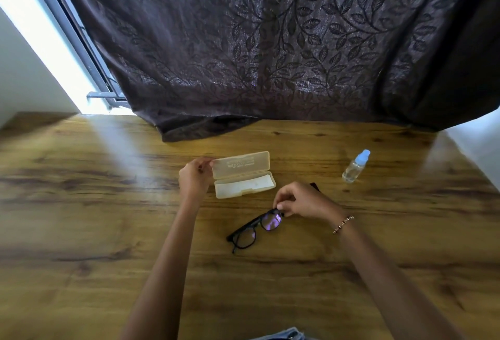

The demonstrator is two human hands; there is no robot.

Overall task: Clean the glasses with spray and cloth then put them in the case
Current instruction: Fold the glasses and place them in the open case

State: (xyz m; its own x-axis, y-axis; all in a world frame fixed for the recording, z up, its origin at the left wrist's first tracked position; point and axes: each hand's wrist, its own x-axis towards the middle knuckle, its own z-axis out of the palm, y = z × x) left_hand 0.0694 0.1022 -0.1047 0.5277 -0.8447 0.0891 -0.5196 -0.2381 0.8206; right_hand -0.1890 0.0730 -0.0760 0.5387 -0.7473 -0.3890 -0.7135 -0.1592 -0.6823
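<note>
Pinching lid of open cream plastic case [244, 185] with left hand [195, 178], towards far edge of tabletop [81, 204]; pinching black-framed glasses [255, 230] with right hand [304, 201]; cleaning seemingly over, casing pending.

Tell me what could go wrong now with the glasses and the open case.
1. The right hand pinches the glasses at one end only; they may slip or twist onto the table.
2. Its fingers sit close to a lens and may smudge it.
3. The left hand holds the case only by its lid's edge; the case may shift.
</note>
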